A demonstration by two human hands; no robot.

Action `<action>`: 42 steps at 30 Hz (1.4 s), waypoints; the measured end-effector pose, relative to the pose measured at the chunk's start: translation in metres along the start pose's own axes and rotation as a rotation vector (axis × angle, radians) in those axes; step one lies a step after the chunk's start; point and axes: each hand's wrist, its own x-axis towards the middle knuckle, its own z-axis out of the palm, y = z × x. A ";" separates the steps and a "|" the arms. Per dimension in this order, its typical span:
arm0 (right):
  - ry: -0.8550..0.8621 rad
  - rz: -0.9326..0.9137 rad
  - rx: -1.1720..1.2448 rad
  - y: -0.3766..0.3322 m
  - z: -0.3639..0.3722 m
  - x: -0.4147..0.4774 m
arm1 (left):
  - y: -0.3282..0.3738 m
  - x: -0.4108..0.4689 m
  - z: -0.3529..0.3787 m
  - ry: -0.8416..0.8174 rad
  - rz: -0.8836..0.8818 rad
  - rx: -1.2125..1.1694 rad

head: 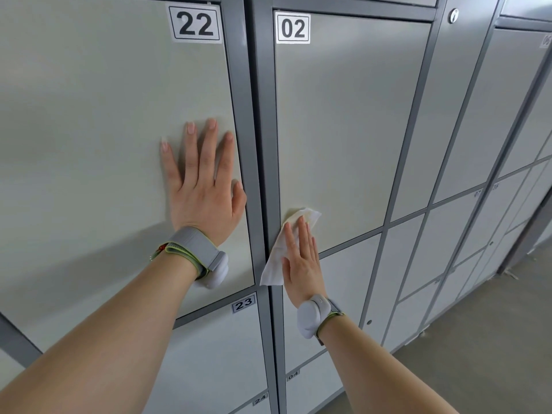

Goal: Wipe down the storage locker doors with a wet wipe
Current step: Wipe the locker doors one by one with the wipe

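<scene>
My right hand (301,261) lies flat, fingers straight and close together. It presses the wet wipe (273,268) against the lower left corner of door 02 (343,130). The wipe is bunched under my palm. Its top pokes out above my fingertips, and a loose flap hangs off to the left over the grey frame post (257,115).

To do this stroke well, I judge that I should:
- gather that flap under the palm so the whole cloth meets the metal;
- hold the pressure even from the heel of the hand to the fingertips;
- run overlapping passes that reach right into the door's left edge and bottom edge.

Most of the panel up to its number label (292,27) lies above my hand. I cannot tell from its sheen how much of it is already done.

My right wrist carries a pale band unit (312,319), and the forearm rises from the lower right with the fingers pointing up the door.

My left hand (203,186) holds nothing. It is spread wide, palm flat on door 22 (104,130) near that door's right edge, and I read it as a brace. Its forearm comes up from the lower left, with a grey strap (194,252) at the wrist.
</scene>
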 end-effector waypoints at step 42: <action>-0.089 0.468 0.121 0.025 -0.035 0.024 | 0.002 -0.001 0.005 0.026 -0.031 0.008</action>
